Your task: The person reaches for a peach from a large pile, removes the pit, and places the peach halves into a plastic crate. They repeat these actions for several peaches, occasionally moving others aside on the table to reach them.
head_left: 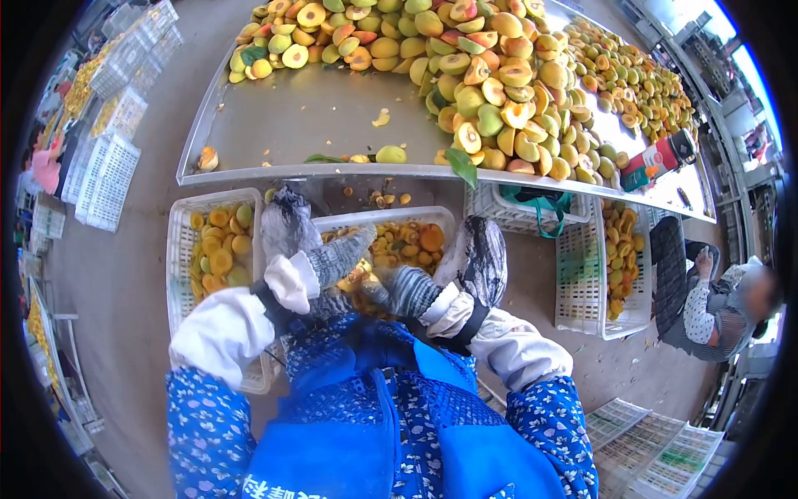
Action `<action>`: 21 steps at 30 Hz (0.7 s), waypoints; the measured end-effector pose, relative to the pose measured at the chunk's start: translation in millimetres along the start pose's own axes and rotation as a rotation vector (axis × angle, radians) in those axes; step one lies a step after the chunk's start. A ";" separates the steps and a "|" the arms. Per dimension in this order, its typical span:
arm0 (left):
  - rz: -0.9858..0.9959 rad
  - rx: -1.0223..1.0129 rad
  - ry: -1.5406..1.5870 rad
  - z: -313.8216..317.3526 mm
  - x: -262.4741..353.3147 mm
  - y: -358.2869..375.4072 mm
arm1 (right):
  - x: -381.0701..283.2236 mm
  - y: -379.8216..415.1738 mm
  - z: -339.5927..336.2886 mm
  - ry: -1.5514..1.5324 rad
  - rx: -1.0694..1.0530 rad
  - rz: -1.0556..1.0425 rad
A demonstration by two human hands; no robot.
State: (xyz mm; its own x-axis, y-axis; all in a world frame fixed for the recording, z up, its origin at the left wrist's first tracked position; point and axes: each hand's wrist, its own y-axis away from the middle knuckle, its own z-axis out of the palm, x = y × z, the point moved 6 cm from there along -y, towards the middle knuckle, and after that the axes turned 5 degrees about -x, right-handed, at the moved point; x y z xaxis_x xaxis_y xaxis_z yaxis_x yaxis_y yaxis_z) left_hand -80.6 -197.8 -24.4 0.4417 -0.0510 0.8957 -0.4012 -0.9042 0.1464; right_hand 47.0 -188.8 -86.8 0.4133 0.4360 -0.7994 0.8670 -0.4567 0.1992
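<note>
Gloved hands meet over a crate of halved peaches

From the left: a crate (pixel 184 249) of yellow halves, then the left hand (pixel 337 259) and right hand (pixel 402 290) — both in grey gloves, close together above the middle crate (pixel 391 218). Their fingers curl around something hidden — I cannot tell the grip. Far across, a table (pixel 283 125) holds heaped peaches (pixel 490 91).

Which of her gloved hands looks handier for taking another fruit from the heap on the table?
Probably the right hand: the heap of halved fruit lies on its side of the table. The left hand faces mostly bare tabletop.
</note>
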 end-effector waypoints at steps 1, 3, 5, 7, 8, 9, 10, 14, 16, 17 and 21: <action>-0.011 -0.057 -0.008 -3.3 2.2 0.4 | -0.3 -0.8 0.3 0.008 -0.008 -0.003; -0.036 -0.118 -0.006 -8.4 2.8 0.8 | 3.5 -5.0 -0.5 0.097 0.023 0.042; -0.062 -0.100 0.021 -11.3 3.1 3.1 | -4.1 -9.2 1.4 -0.024 0.088 -0.046; -0.092 0.022 0.077 -11.3 -0.3 6.4 | -8.2 -6.6 -4.6 -0.404 0.170 -0.005; -0.238 0.136 0.032 -17.5 68.4 17.8 | -7.7 -10.9 -1.3 -0.411 0.178 -0.013; -0.210 0.278 0.103 -14.9 58.0 15.1 | -14.9 -11.1 -2.2 -0.268 0.309 -0.183; -0.160 0.384 0.234 -8.6 30.8 15.6 | -22.9 -5.9 -1.0 -0.121 0.436 -0.347; 0.131 0.432 0.821 19.2 -58.8 51.5 | -21.9 -8.3 19.4 -0.088 0.291 -0.406; 0.267 0.310 0.912 31.8 -90.2 60.7 | -17.1 -8.1 22.5 -0.038 0.291 -0.415; 0.270 0.308 0.913 34.6 -83.1 47.6 | -15.9 -9.1 22.1 0.018 0.289 -0.432; -0.134 1.153 0.576 15.5 -49.5 -0.2 | -38.4 -2.5 4.3 -0.027 0.459 -0.390</action>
State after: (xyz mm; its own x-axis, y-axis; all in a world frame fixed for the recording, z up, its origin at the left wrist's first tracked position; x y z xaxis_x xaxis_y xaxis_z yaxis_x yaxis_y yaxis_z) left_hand -89.9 -201.7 -75.4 -0.0976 -0.0038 0.9952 0.6652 -0.7441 0.0624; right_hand 27.8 -207.8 -59.0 0.0764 0.6218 -0.7795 0.7423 -0.5574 -0.3719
